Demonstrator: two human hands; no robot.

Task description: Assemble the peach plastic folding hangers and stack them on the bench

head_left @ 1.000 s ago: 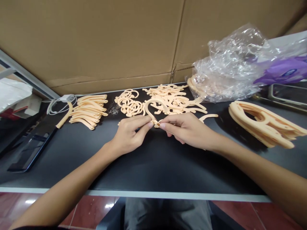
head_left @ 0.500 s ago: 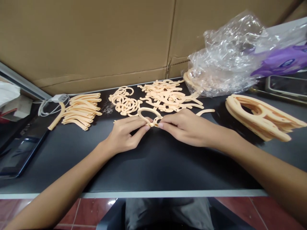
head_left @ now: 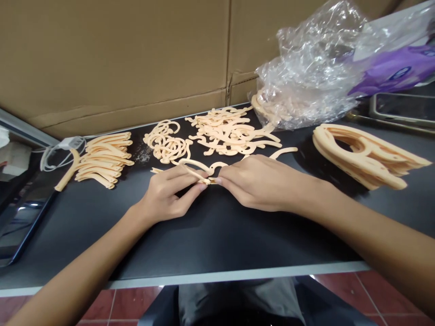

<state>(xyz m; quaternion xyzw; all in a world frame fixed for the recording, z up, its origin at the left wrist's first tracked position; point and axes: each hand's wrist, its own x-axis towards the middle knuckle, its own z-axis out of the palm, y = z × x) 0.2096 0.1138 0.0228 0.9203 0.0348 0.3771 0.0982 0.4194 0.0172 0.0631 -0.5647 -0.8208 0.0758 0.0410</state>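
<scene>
My left hand (head_left: 171,192) is closed in a pinch on a cream curved plastic piece (head_left: 197,174), which looks like an open ring seen tilted. Thumb and fingertips of my right hand (head_left: 261,183) press together on a second cream plastic piece (head_left: 213,180), mostly hidden by the fingers. Both pieces meet in the small gap between my two hands, just above the black tabletop (head_left: 190,244). Behind them lie a pile of cream hook-shaped pieces (head_left: 171,149) and a pile of wavy cream arms (head_left: 234,133).
Slim curved cream pieces (head_left: 105,158) lie in a row at left, near a white cable (head_left: 50,158) and a dark tablet-like device (head_left: 27,226). At right rest stacked cream frames (head_left: 360,158), a clear plastic bag (head_left: 306,81) and a purple packet (head_left: 397,72). Cardboard (head_left: 112,59) stands behind.
The ring-shaped piece at my left fingertips has tipped from nearly upright to a flatter angle. Both hands keep their pinch, and the view has shifted slightly.
</scene>
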